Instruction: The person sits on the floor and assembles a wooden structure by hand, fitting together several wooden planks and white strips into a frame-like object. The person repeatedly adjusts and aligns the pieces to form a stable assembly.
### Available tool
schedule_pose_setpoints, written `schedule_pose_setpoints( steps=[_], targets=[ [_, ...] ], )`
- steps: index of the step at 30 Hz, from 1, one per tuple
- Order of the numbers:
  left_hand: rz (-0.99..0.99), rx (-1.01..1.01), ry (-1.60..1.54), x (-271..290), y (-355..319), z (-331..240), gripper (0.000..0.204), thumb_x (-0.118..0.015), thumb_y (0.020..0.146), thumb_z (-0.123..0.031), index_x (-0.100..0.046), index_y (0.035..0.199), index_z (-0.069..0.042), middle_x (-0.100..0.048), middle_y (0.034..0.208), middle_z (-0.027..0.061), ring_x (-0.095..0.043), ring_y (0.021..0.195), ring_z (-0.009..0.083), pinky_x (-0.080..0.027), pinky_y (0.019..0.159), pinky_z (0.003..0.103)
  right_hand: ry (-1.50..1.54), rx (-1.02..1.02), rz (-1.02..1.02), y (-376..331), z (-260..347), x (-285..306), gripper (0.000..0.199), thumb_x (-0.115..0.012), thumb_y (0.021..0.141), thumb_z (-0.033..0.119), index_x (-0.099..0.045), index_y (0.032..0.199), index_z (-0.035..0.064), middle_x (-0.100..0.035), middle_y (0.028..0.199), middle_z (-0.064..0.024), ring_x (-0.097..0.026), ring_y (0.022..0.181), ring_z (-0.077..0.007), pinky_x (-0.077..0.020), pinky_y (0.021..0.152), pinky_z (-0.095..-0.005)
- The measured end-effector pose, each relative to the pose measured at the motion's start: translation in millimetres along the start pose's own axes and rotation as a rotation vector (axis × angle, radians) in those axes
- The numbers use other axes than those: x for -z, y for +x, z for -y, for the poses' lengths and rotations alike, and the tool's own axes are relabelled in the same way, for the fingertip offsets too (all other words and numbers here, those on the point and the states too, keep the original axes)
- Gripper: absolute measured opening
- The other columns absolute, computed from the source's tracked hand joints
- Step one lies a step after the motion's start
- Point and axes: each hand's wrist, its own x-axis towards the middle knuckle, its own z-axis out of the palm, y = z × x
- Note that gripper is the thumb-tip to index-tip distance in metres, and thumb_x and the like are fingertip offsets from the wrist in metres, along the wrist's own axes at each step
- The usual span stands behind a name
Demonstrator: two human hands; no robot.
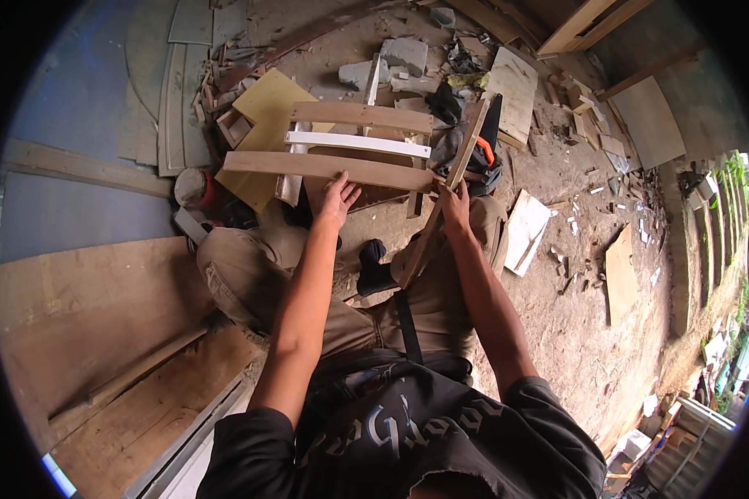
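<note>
A small slatted wooden frame stands in front of my knees, with a front wooden slat [308,166], a white slat [358,144] and a rear brown slat [362,116] across its uprights. At the front slat's lower edge, my left hand [336,202] rests with the thumb against the wood and its fingers apart. My right hand [455,209] is closed round a long wooden strip [472,137], which slants past the frame's right end and down over my leg. Some of the right fingers are hidden behind the strip.
Yellow board [266,100] and grey concrete blocks [404,55] lie beyond the frame. An orange-handled tool [485,151] sits among dark items behind the strip. Board offcuts, including a white board [527,231], litter the dirt floor on the right. A red bucket [195,190] stands left.
</note>
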Motion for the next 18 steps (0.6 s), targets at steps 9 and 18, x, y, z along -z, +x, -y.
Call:
schedule_pose_setpoints(
  steps=[9, 18],
  targets=[
    [0.089, 0.022, 0.116, -5.9, -12.1, 6.1, 0.038, -0.072, 0.088, -0.026, -0.053, 0.115, -0.007, -0.058, 0.120, 0.0079, -0.058, 0.115, 0.0254, -0.054, 0.090, 0.038, 0.108, -0.094, 0.043, -21.5, 36.4, -13.6, 0.031, -0.059, 0.092, 0.011, -0.054, 0.122, 0.0035, -0.064, 0.101, -0.0052, -0.061, 0.088, -0.0147, -0.0503, 0.073, -0.0291],
    [0.168, 0.095, 0.177, -24.7, -17.5, 27.2, 0.045, -0.070, 0.089, -0.027, -0.052, 0.124, -0.005, -0.058, 0.122, 0.0078, -0.061, 0.114, 0.0241, -0.055, 0.087, 0.037, 0.097, -0.070, 0.071, -11.3, 16.9, -11.2, 0.027, -0.062, 0.094, 0.018, -0.057, 0.118, 0.0059, -0.067, 0.099, -0.0033, -0.061, 0.087, -0.0122, -0.0475, 0.069, -0.0265]
  ],
)
